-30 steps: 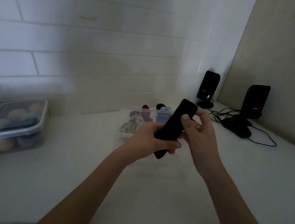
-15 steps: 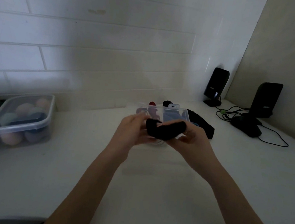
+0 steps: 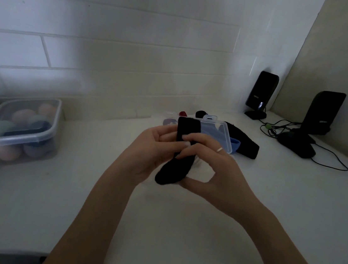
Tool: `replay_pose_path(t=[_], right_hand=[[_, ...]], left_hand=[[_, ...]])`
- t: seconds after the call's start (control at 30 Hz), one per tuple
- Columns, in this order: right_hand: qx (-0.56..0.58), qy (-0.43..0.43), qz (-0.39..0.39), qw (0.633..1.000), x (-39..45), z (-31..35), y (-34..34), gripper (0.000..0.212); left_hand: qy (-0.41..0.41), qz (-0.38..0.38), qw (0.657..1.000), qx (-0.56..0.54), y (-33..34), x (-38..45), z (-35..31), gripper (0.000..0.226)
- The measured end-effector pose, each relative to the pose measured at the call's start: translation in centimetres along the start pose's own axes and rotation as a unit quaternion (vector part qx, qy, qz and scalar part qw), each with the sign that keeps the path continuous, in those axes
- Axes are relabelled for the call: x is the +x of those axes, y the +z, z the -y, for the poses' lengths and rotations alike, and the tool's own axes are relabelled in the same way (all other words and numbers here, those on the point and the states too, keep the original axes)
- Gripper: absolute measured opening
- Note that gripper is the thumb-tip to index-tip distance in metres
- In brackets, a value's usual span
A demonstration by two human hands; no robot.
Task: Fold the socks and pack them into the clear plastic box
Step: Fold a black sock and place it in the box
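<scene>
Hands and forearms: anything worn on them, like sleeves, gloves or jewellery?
Both forearms are bare, with no sleeves or gloves in view. The right hand wears a thin pale ring on one finger. The left hand shows no ring or other jewellery.

Before me stands a wall of white rectangular tiles (image 3: 120, 28) meeting a plain beige side wall (image 3: 347, 47) at my right. Beneath lies a smooth white countertop (image 3: 31, 198). The light is dim and greyish, brightest on the upper tiles.

lidded tub (image 3: 20, 127) left | two speakers (image 3: 261, 94) (image 3: 322, 115) | mouse (image 3: 296, 143)
</scene>
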State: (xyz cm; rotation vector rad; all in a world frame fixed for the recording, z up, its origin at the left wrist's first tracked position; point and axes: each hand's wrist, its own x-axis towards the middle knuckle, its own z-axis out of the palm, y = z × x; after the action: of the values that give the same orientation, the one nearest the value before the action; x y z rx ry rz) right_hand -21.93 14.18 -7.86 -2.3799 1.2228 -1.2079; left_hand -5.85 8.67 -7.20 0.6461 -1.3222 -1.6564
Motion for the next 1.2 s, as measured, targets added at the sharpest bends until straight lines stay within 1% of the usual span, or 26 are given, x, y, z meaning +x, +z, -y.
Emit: replay_pose_path(t=[0.1,0.17,0.2,0.27,0.33,0.4,0.47,0.57,0.7,0.77,0.87,0.9,0.97,1.1,1.13,1.2], right_hand=[[0.062,0.036,-0.040,0.997,0.0,0.0,0.4,0.020],[0.106,0.071,-0.068,0.990,0.1,0.0,0.7,0.007],[0.134,0.093,-0.080,0.983,0.2,-0.1,0.8,0.005],[0.200,0.145,-0.117,0.962,0.5,-0.4,0.8,0.004],[0.253,0.183,-0.152,0.938,0.7,-0.7,0.6,0.013],[0.284,0.207,-0.163,0.922,0.7,-0.6,0.3,0.021],[0.272,0.216,-0.160,0.924,0.7,-0.4,0.3,0.025],[0.253,0.222,-0.151,0.929,0.7,-0.2,0.4,0.014],[0.269,0.235,-0.161,0.920,0.8,-0.2,0.3,0.013],[0.274,0.237,-0.150,0.920,0.7,-0.3,0.3,0.012],[0.260,0.239,-0.105,0.930,0.8,-0.4,0.1,0.027],[0.266,0.241,-0.101,0.928,0.8,-0.4,0.1,0.027],[0.288,0.245,-0.104,0.920,0.8,-0.2,0.0,0.020],[0.304,0.258,-0.112,0.910,0.8,0.0,-0.1,0.021],[0.300,0.260,-0.115,0.911,0.8,0.1,-0.2,0.019],[0.273,0.258,-0.122,0.919,0.8,0.0,-0.1,0.017]], left_hand=[[0.021,-0.003,1.000,0.011,0.0,-0.2,0.0,0.049],[0.037,-0.016,0.999,0.006,0.1,-0.2,0.0,0.046],[0.043,-0.024,0.999,0.001,0.1,-0.2,0.0,0.043],[0.052,-0.036,0.998,-0.008,0.2,-0.1,0.2,0.043],[0.056,-0.043,0.997,0.007,0.4,-0.1,0.3,0.041],[0.058,-0.046,0.996,0.043,0.7,-0.2,0.4,0.038],[0.061,-0.041,0.995,0.073,0.9,-0.3,0.5,0.037],[0.064,-0.038,0.992,0.097,1.2,-0.4,0.5,0.037],[0.077,-0.042,0.991,0.098,1.4,-0.5,0.4,0.034],[0.079,-0.053,0.991,0.089,1.5,-0.6,0.4,0.029],[0.080,-0.059,0.991,0.092,1.7,-0.5,0.4,0.023],[0.080,-0.058,0.991,0.095,1.7,-0.5,0.4,0.022],[0.081,-0.054,0.991,0.096,1.8,-0.7,0.4,0.023],[0.078,-0.049,0.990,0.107,1.9,-0.6,0.3,0.026],[0.076,-0.050,0.990,0.107,1.8,-0.5,0.3,0.027],[0.067,-0.038,0.993,0.091,1.7,-0.3,0.1,0.020]])
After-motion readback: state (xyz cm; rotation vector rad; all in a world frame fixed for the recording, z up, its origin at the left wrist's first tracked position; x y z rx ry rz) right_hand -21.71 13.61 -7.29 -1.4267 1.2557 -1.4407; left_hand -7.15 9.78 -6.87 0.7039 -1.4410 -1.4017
